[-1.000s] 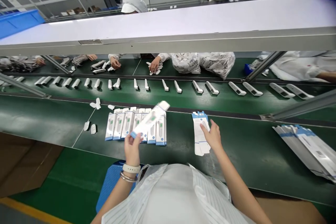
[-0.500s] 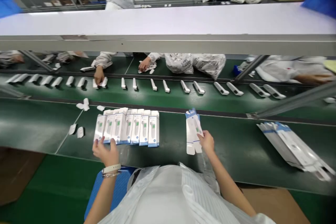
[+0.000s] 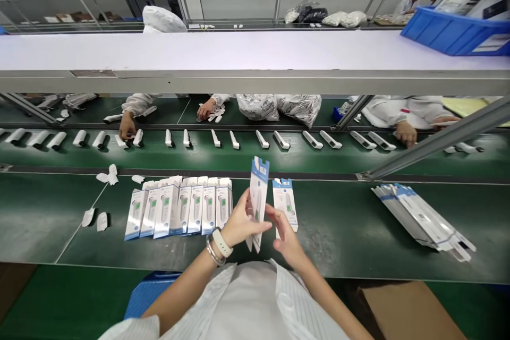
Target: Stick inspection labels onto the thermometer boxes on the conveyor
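Note:
My left hand point(image 3: 244, 221) grips a flat white and blue carton point(image 3: 258, 188), held upright above the green work surface. Beside it, my right hand point(image 3: 283, 231) has its fingers apart, with the fingertips close to the carton's lower right edge; whether they touch it is unclear. Another flat carton point(image 3: 285, 203) lies just behind my right hand. To the left stands a row of several formed boxes point(image 3: 195, 207) with a device printed on the front. A stack of flat cartons point(image 3: 426, 218) lies at the right.
White devices point(image 3: 313, 139) line the green belt beyond. Small white parts point(image 3: 102, 221) lie at the left. Co-workers' hands point(image 3: 127, 126) work across the belt. A white shelf point(image 3: 255, 53) spans above, bearing a blue bin point(image 3: 454, 32); a metal strut point(image 3: 434, 141) slants at the right.
My left hand has left the row of boxes, moved right and taken hold of a carton, which is now lifted upright. My right hand has moved left and opened. The camera view has shifted.

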Demonstrator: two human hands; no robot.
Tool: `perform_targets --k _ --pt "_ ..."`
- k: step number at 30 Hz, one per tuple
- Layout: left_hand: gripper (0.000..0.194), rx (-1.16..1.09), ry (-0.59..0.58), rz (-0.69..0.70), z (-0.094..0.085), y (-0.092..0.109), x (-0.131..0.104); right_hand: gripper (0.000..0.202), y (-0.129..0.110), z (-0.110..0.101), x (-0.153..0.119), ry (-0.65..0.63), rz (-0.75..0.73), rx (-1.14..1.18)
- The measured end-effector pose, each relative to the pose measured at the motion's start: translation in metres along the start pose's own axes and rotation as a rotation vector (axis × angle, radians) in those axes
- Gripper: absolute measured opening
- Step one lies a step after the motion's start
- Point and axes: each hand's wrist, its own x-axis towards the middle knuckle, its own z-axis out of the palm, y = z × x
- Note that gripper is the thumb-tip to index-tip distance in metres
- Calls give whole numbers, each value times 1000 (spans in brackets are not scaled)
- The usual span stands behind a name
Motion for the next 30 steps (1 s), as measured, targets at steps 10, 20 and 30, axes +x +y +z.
perform_targets --k 10,20,30 --pt "31 149 -98 -5 2 2 -18 31 -26 -11 40 154 289 213" --pt "65 656 220 408 19 -35 -12 53 -23 21 34 471 58 351" --pt "52 -62 -96 211 13 -14 -19 27 -25 19 23 586 -46 43"
